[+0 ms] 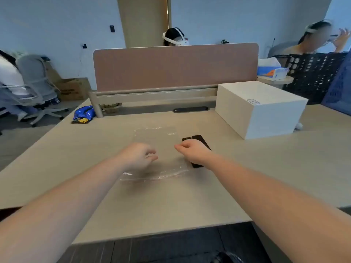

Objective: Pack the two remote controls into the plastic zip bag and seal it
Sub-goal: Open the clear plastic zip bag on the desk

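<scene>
Both your forearms reach over the bench (pixel 106 202) so your left hand (pixel 137 155), grip loosely curled and empty, steadies the flat zip bag (pixel 157 147) while your right hand (pixel 193 151), grip half-closed, covers the two remotes (pixel 200 140) just beside it.

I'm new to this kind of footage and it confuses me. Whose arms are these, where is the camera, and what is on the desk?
No machine here: a person wears a camera on the head, looking down at both bare arms. On the desk lies a clear zip bag, flat. Beside it, to its right, lie two black remote controls, outside the bag. The left hand hovers over the bag; the right hand is above the remotes. Neither clearly holds anything. A white box stands further back.
</scene>
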Tool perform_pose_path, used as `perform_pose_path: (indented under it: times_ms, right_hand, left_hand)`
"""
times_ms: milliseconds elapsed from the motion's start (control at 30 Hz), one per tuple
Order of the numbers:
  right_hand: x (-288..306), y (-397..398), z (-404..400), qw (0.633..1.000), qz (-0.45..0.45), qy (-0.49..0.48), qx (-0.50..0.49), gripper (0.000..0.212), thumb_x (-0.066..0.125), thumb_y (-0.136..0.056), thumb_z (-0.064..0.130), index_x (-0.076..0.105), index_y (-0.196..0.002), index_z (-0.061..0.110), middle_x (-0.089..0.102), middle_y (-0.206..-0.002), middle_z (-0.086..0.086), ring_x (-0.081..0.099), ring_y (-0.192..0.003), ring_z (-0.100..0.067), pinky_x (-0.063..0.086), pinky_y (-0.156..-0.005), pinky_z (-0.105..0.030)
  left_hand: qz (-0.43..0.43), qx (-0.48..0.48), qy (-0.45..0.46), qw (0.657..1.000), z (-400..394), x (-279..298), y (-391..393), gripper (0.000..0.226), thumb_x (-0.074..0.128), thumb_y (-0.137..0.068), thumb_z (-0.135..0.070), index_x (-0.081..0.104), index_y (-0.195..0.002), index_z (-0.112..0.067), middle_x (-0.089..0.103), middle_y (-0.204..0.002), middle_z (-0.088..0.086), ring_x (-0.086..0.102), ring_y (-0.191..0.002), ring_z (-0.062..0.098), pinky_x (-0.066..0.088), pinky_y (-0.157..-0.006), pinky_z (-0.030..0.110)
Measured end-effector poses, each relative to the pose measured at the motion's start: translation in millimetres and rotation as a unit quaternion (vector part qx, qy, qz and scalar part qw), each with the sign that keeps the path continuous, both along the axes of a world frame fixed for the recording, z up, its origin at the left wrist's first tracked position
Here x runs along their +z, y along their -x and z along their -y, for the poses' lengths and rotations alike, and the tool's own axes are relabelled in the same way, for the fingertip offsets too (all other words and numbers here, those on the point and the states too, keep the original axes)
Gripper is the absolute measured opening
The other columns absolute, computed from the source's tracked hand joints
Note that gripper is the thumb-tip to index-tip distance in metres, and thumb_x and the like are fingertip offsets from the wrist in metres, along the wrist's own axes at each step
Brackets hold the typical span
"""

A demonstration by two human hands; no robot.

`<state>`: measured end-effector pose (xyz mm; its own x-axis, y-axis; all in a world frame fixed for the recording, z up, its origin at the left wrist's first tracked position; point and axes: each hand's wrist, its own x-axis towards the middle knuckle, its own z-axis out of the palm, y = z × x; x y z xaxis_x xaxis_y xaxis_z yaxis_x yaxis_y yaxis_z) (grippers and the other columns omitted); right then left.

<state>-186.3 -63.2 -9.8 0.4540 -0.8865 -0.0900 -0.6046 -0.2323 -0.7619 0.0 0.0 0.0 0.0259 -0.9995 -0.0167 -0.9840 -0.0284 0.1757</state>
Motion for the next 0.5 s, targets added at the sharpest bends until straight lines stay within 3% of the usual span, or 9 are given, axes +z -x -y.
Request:
perform_pose_path:
  times_ms: [133, 233, 300, 400, 500]
  right_hand:
    - [-6.8, 4.8, -17.1, 1.000, -0.008, 0.010, 0.006, 0.040, 0.052, -0.094, 0.032, 0.065, -0.102, -0.004, 0.063, -0.093, -0.020, 0.054, -0.084, -0.021, 0.044, -0.077, -0.031]
    - [-13.3, 6.5, -23.1, 0.999, -0.020, 0.029, 0.015, 0.030, 0.053, -0.094, 0.027, 0.068, -0.091, 0.002, 0.064, -0.090, -0.013, 0.054, -0.086, -0.018, 0.040, -0.075, -0.025]
    - [-13.3, 6.9, -24.6, 0.999, -0.012, 0.040, 0.011, 0.028, 0.054, -0.094, 0.025, 0.070, -0.100, 0.002, 0.068, -0.100, -0.011, 0.059, -0.094, -0.020, 0.042, -0.081, -0.026]
    - [-14.6, 6.2, -24.5, 0.999, -0.006, 0.051, 0.000, 0.027, 0.056, -0.093, 0.024, 0.069, -0.105, 0.004, 0.069, -0.111, -0.010, 0.061, -0.106, -0.023, 0.045, -0.090, -0.029]
    - [-17.8, 7.8, -19.2, 0.998, -0.021, 0.059, -0.015, 0.024, 0.058, -0.091, 0.026, 0.068, -0.099, 0.006, 0.067, -0.099, -0.007, 0.060, -0.096, -0.021, 0.046, -0.085, -0.030]
  left_hand:
    - [0.013, 0.004, -0.016, 1.000, -15.8, -13.0, 7.4, 0.038, 0.058, -0.085, -0.042, 0.060, -0.117, -0.021, 0.064, -0.123, 0.001, 0.059, -0.110, 0.019, 0.047, -0.091, 0.030]
    - [0.019, -0.002, -0.036, 0.999, -19.1, -25.4, 10.7, 0.045, 0.062, -0.078, -0.053, 0.061, -0.113, -0.025, 0.066, -0.118, 0.000, 0.060, -0.108, 0.023, 0.050, -0.090, 0.033]
    - [0.037, -0.016, -0.035, 0.999, -18.6, -29.0, 11.0, 0.043, 0.062, -0.075, -0.058, 0.064, -0.103, -0.026, 0.069, -0.107, 0.000, 0.062, -0.099, 0.025, 0.053, -0.085, 0.036]
    - [0.072, -0.064, -0.024, 0.995, -17.6, -36.0, 11.9, 0.030, 0.056, -0.083, -0.047, 0.067, -0.091, -0.021, 0.070, -0.095, 0.003, 0.063, -0.092, 0.028, 0.054, -0.078, 0.039]
    - [0.134, -0.100, -0.006, 0.986, -14.1, -40.1, 11.0, 0.028, 0.044, -0.092, -0.035, 0.065, -0.095, -0.016, 0.067, -0.103, 0.007, 0.061, -0.098, 0.031, 0.053, -0.078, 0.038]
